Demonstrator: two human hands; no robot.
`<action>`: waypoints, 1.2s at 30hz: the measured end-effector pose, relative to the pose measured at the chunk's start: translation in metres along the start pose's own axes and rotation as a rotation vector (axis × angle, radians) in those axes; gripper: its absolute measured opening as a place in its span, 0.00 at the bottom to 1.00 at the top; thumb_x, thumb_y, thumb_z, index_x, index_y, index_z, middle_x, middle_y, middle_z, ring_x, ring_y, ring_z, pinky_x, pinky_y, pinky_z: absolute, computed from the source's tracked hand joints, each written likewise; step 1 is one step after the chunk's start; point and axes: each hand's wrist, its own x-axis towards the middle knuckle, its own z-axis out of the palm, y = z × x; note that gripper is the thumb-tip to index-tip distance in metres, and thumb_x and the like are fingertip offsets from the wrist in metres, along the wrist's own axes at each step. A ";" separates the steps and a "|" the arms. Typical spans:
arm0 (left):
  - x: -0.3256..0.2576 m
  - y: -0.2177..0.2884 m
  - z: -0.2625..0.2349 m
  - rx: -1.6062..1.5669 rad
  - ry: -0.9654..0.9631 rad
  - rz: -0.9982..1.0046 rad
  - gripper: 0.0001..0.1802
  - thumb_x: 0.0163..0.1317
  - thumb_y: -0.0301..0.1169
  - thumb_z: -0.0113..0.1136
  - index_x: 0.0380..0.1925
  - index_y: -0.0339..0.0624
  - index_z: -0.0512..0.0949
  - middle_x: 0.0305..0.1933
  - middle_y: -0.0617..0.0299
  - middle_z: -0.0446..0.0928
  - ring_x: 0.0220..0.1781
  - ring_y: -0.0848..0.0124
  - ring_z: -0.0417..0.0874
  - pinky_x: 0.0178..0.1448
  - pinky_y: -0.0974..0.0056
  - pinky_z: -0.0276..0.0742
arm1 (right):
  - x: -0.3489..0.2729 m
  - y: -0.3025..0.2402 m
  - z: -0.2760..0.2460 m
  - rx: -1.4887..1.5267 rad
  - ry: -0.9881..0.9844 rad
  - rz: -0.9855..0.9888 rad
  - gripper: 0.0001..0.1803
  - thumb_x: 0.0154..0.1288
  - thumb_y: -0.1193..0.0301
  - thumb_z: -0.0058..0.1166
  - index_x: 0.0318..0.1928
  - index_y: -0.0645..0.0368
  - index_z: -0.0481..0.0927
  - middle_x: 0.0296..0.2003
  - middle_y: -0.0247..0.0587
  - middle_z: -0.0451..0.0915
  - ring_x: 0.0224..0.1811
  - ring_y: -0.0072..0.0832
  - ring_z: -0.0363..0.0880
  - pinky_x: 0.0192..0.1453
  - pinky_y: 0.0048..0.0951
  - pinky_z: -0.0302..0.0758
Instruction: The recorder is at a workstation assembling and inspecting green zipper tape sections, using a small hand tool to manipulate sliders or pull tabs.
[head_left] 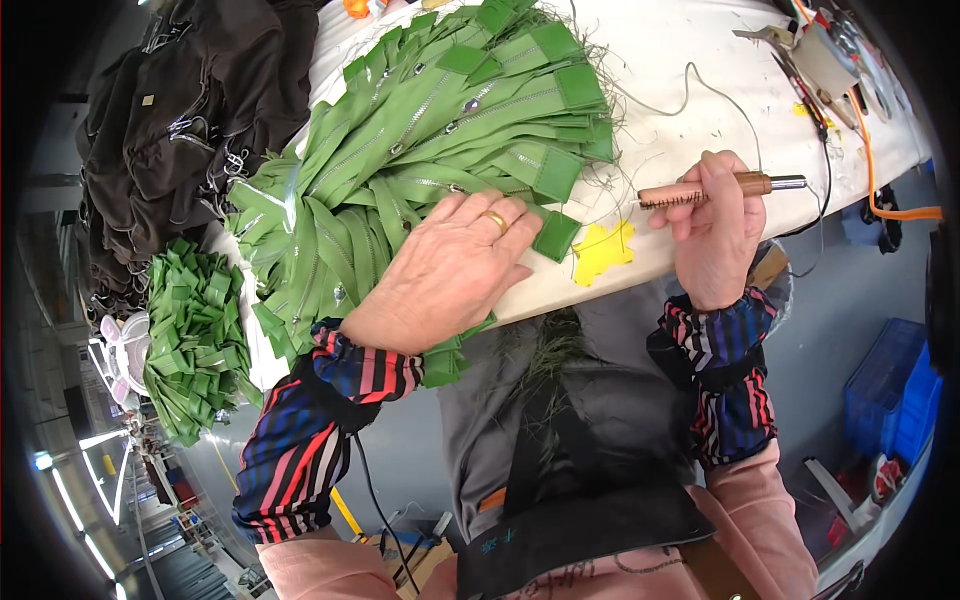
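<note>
A large bundle of green zippers (350, 165) with square green end tabs lies on the white table, tied with a clear band at its left. My left hand (450, 265), a ring on one finger, rests over the bundle's near side with its fingers curled on a zipper. That zipper's green tab (557, 237) sticks out beside the fingertips. My right hand (718, 225) is closed round a pen-shaped tool (755, 184) with a brown handle and a shiny metal end. The tool is above the table edge, to the right of the tab and apart from it.
Between my hands a yellow star-shaped piece (603, 252) lies by the table edge. Loose dark threads are scattered around it and on my apron (575, 400). More green tabbed pieces (200, 340) and dark garments (200, 130) are at left. Tools (825, 65) and an orange cable (868, 160) lie far right.
</note>
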 end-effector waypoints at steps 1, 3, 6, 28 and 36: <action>0.001 -0.001 0.001 -0.044 -0.013 -0.014 0.20 0.51 0.30 0.58 0.45 0.38 0.70 0.45 0.56 0.70 0.49 0.57 0.69 0.54 0.60 0.64 | 0.000 0.000 0.000 0.002 0.001 0.002 0.11 0.62 0.67 0.48 0.26 0.61 0.72 0.17 0.35 0.73 0.12 0.20 0.71 0.15 0.16 0.65; 0.001 -0.002 0.003 -0.086 -0.027 -0.029 0.20 0.51 0.32 0.59 0.44 0.38 0.70 0.45 0.56 0.71 0.49 0.57 0.70 0.54 0.60 0.64 | 0.001 0.000 0.000 0.000 -0.014 -0.008 0.11 0.62 0.67 0.48 0.26 0.61 0.72 0.17 0.35 0.73 0.13 0.20 0.72 0.16 0.16 0.65; 0.003 -0.003 0.002 -0.105 0.016 -0.022 0.19 0.51 0.32 0.59 0.44 0.39 0.70 0.44 0.56 0.71 0.47 0.57 0.71 0.52 0.59 0.65 | 0.002 0.003 -0.003 0.034 0.009 -0.021 0.11 0.62 0.68 0.48 0.26 0.61 0.72 0.18 0.35 0.73 0.13 0.19 0.72 0.16 0.16 0.65; -0.010 -0.004 -0.003 0.157 0.106 -0.047 0.10 0.44 0.24 0.55 0.31 0.40 0.72 0.34 0.59 0.72 0.40 0.64 0.73 0.43 0.64 0.68 | 0.001 -0.001 0.000 0.083 0.043 0.019 0.11 0.62 0.68 0.48 0.25 0.60 0.71 0.16 0.35 0.72 0.11 0.17 0.66 0.18 0.21 0.72; -0.020 0.008 0.007 0.134 0.074 0.103 0.15 0.46 0.25 0.59 0.36 0.36 0.73 0.35 0.58 0.71 0.41 0.64 0.71 0.43 0.63 0.67 | 0.001 -0.002 -0.001 0.089 0.031 0.008 0.10 0.62 0.69 0.47 0.25 0.60 0.71 0.14 0.35 0.71 0.10 0.17 0.65 0.18 0.23 0.73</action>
